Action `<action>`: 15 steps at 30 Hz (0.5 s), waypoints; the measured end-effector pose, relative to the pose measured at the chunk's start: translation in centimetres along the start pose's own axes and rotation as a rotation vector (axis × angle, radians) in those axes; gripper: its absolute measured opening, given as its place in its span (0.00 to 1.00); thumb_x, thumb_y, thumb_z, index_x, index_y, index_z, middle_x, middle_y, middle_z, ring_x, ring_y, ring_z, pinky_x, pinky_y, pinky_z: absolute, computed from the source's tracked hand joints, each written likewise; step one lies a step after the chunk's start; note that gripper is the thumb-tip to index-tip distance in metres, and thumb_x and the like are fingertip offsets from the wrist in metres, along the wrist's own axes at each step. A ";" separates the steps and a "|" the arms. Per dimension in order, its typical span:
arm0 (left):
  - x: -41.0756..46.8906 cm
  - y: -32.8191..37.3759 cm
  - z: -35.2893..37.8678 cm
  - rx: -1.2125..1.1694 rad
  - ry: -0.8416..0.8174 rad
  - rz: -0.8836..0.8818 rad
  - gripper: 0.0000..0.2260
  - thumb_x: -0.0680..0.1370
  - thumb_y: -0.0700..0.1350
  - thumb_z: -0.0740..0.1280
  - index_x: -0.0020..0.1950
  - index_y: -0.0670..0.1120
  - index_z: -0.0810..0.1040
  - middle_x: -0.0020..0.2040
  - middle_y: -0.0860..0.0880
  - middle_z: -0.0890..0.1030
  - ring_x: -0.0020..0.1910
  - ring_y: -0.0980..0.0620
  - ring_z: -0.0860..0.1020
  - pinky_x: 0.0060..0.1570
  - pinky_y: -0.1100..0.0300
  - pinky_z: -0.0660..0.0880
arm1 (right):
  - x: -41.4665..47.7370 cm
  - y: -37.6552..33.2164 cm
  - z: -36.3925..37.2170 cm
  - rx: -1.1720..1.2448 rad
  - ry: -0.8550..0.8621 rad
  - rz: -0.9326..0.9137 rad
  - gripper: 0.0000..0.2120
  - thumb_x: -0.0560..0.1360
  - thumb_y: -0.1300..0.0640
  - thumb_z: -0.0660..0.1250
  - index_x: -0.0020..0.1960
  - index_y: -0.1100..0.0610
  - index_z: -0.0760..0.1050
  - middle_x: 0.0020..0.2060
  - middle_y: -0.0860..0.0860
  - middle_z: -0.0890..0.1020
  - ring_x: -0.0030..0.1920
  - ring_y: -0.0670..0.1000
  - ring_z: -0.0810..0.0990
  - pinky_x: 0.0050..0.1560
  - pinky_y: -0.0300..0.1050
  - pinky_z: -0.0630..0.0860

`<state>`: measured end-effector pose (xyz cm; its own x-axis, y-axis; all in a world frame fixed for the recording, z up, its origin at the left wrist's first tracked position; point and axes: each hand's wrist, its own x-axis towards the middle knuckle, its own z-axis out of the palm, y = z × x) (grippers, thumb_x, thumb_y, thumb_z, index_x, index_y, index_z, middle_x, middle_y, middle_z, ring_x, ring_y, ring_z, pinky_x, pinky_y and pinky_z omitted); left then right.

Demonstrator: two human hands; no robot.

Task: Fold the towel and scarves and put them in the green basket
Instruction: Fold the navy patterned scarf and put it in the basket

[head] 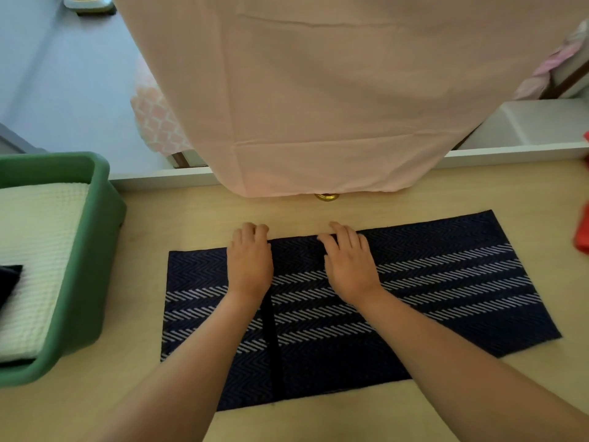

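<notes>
Navy scarf (414,282) with pale slanted stripes lies flat on the light wooden table (462,193), its long side running left to right, with one layer folded over at the left part. A dark narrow band crosses it from near to far, under the left forearm.

Left hand (250,263): palm down on the scarf near its far edge. The fingers (251,229) are held together and bent at the knuckles, with the tips at the cloth's far edge. A pinch on the edge cannot be confirmed.

Right hand (349,266): palm down just beside the left hand, not touching it. Its fingers are close together, nearly straight, and rest flat across the far edge, thumb alongside.

Green basket (105,218) stands at the left, well apart from the scarf. It holds a folded white towel (41,250) with a dark folded cloth (9,279) on top.
</notes>
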<state>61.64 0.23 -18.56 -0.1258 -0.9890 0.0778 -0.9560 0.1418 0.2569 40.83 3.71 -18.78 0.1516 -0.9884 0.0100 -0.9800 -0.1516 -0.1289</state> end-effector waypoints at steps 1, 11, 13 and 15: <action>-1.0 0.8 0.0 -0.010 0.042 0.094 0.13 0.75 0.39 0.68 0.59 0.44 0.76 0.54 0.45 0.75 0.49 0.44 0.74 0.45 0.51 0.71 | -1.1 -0.1 0.0 0.025 0.003 0.005 0.19 0.77 0.58 0.64 0.67 0.55 0.71 0.70 0.57 0.69 0.67 0.59 0.69 0.64 0.57 0.69; -11.4 1.3 2.8 0.215 -0.365 0.215 0.32 0.80 0.68 0.42 0.81 0.54 0.45 0.81 0.47 0.43 0.79 0.45 0.41 0.76 0.40 0.48 | -6.7 4.1 -0.1 -0.052 -0.482 0.013 0.33 0.81 0.35 0.42 0.78 0.45 0.30 0.76 0.51 0.28 0.77 0.53 0.28 0.77 0.60 0.36; -12.3 0.7 1.7 0.237 -0.391 0.134 0.33 0.78 0.68 0.36 0.80 0.54 0.42 0.80 0.48 0.40 0.79 0.45 0.38 0.76 0.41 0.47 | -7.1 4.1 -0.7 -0.067 -0.490 0.018 0.33 0.82 0.37 0.43 0.78 0.47 0.30 0.76 0.53 0.29 0.77 0.55 0.29 0.77 0.60 0.37; -13.2 0.3 0.4 0.246 -0.435 0.062 0.35 0.76 0.67 0.32 0.80 0.53 0.38 0.80 0.48 0.36 0.78 0.47 0.35 0.77 0.43 0.44 | -7.8 3.1 -1.2 -0.088 -0.435 -0.034 0.32 0.83 0.40 0.43 0.79 0.49 0.31 0.77 0.55 0.30 0.77 0.56 0.30 0.77 0.60 0.38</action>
<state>62.93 13.28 -19.94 -0.2332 -0.9125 -0.3361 -0.9708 0.2387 0.0255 36.48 10.95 -18.06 0.2052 -0.8896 -0.4080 -0.9780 -0.2024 -0.0507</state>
